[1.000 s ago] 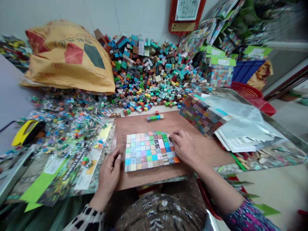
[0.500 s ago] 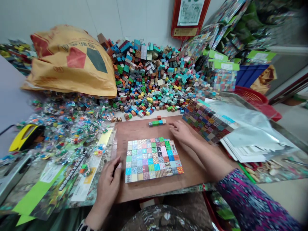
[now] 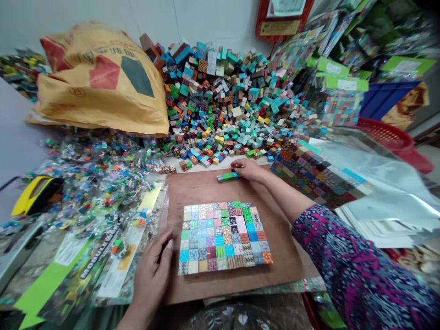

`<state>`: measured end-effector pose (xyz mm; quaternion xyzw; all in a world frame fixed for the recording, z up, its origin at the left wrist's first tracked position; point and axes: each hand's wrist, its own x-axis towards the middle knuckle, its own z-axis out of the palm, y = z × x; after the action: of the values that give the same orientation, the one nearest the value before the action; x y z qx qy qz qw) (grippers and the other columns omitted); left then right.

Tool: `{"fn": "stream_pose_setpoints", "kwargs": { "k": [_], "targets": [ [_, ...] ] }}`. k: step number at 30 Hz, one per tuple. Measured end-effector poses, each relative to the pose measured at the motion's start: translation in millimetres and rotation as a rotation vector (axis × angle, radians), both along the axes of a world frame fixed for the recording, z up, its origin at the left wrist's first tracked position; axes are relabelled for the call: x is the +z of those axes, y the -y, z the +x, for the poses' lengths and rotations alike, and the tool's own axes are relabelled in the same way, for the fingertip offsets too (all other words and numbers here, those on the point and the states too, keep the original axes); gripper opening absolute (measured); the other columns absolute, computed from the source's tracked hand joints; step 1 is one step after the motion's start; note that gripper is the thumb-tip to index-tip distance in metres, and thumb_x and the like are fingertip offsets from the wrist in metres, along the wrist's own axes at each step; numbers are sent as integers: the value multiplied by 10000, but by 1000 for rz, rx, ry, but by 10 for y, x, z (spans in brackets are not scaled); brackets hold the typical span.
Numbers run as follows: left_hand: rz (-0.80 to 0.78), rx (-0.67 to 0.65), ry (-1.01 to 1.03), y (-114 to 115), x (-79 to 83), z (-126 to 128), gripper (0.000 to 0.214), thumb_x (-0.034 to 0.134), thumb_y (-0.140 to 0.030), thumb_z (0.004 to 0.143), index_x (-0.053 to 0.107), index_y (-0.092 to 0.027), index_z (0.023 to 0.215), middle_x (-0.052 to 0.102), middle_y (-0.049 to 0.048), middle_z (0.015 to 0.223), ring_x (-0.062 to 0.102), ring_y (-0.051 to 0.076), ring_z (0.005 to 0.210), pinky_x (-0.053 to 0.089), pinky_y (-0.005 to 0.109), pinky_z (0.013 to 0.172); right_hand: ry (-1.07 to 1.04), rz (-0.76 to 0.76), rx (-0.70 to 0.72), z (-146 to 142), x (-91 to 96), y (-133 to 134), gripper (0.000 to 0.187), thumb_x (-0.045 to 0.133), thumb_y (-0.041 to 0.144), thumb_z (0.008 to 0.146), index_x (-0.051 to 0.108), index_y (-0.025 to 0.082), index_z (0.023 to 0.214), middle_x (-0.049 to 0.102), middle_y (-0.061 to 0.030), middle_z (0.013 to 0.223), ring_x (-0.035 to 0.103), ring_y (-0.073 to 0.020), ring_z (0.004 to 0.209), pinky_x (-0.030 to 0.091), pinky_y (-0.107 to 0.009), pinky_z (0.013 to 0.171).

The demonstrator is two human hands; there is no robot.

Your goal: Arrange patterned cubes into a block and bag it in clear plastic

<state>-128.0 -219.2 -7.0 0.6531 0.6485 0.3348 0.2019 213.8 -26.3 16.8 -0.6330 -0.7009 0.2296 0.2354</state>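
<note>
**Right hand leaves the grid for the short row**

A second ago our right hand (image 3: pixel 248 169) lay on the far right corner of the cube grid (image 3: pixel 222 236). It has since travelled to the far edge of the brown board (image 3: pixel 202 190) and now rests on the right end of the short row of cubes (image 3: pixel 227 176). So the work has shifted from the laid grid to that loose row. The grid sits in the middle of the board, unchanged. Our left hand (image 3: pixel 153 270) has stayed at the grid's near left corner, flat on the board with its fingers together.

The right fingers curl over the row's end and hide it, so we cannot tell whether they pinch it or only touch it. The right sleeve (image 3: pixel 350 270) covers the board's near right corner. Beyond the board the cube heap (image 3: pixel 223 91) blurs, and the yellow sack (image 3: pixel 99 78) hides its left part.
</note>
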Motion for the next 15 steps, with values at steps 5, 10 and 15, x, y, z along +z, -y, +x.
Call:
{"fn": "stream_pose_setpoints", "kwargs": {
  "k": [5,10,15],
  "targets": [
    [-76,14,95,-22,75,-14,411,521,-531,852,722,-253,1079,731,66,1162,659,283,1114,526,464,983,-70,-94,-37,35,31,-28,148,607,123,784,693,155,900,703,-53,851,601,-157,723,446,-257,650],
    [-122,100,194,-125,298,-39,477,569,-602,795,719,-256,1087,759,58,1105,676,296,1093,505,483,1018,-127,-108,-64,32,-25,-21,106,602,93,746,676,136,808,685,-44,781,574,-143,667,431,-252,612],
    [-81,49,193,-426,669,16,527,597,-636,769,705,-247,1109,768,53,1041,694,286,1038,523,464,987,-182,-61,-74,65,-103,27,89,604,95,762,674,144,789,692,-47,786,591,-154,713,441,-258,655]
  ]
}}
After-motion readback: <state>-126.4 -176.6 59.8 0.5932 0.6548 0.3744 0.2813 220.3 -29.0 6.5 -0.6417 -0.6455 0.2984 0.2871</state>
